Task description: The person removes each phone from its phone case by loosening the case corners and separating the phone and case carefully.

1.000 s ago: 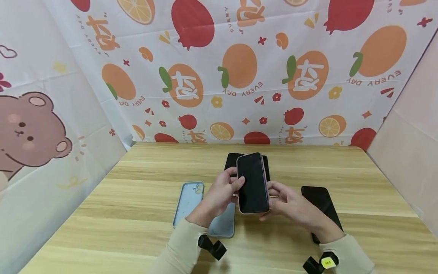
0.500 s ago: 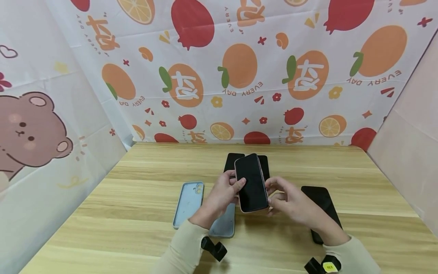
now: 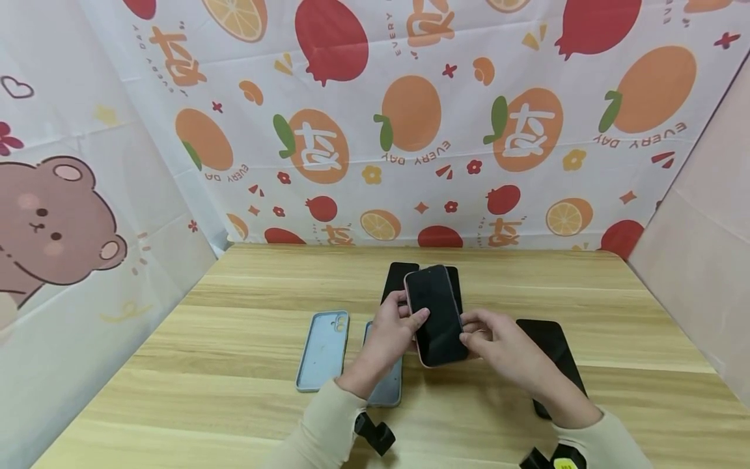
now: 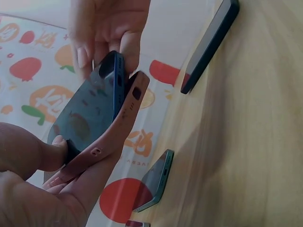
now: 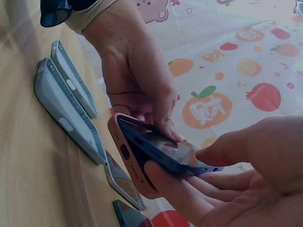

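Observation:
A dark blue phone (image 3: 436,319) sits tilted, partly out of a pink phone case (image 4: 113,132); a gap shows between them at the charging-port end. My left hand (image 3: 391,332) holds both, thumb on the screen and fingers behind the case. With the right hand (image 3: 498,342) I pinch the phone near its lower right corner. In the right wrist view, my right thumb (image 5: 218,152) lies at the screen edge and a finger reaches between phone and case. Both are held above the table.
A light blue phone case (image 3: 321,352) lies on the wooden table (image 3: 193,391) at left, beside a second blue case (image 3: 387,385) partly under my left arm. Two dark phones lie behind my hands, including a left one (image 3: 398,277). Another black phone (image 3: 553,345) lies at right.
The phone and case have shifted slightly right and rotated a little. My left hand has moved right with them. The right hand's fingers have changed position along the phone's lower right edge.

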### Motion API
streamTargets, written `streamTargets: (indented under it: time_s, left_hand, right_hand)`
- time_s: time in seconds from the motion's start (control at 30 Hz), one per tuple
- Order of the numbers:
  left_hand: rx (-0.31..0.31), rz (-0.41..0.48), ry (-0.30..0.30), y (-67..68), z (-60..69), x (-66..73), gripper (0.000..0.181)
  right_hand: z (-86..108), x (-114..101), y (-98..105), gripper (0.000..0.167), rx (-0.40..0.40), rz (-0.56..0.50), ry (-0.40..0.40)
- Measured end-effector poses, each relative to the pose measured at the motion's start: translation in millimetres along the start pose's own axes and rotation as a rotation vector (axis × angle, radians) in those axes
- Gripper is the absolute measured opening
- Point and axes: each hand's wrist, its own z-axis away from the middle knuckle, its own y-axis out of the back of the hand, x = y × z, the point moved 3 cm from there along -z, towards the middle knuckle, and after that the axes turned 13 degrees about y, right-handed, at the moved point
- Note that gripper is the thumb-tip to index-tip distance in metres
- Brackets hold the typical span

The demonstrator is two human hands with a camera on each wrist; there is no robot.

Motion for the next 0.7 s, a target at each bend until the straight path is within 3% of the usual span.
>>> streamTargets:
  time_s: [0.2, 0.5, 0.7]
  left_hand:
    - [0.007, -0.019, -0.004, -1.2, -2.0, 0.5, 0.049]
    - [-0.146, -0.096, -0.003, 2.2, -0.1, 6.0, 0.056]
    - [-0.179, -0.078, 0.028, 4.5, -1.4, 5.7, 0.059]
  right_hand:
    - [-1.4, 5.9, 1.8, 0.036, 0.005, -0.059, -0.033]
    - [1.8, 10.9, 12.8, 0.035, 0.032, -0.129, -0.077]
    - [4.2, 14.9, 16.2, 0.036, 0.032, -0.169, -0.088]
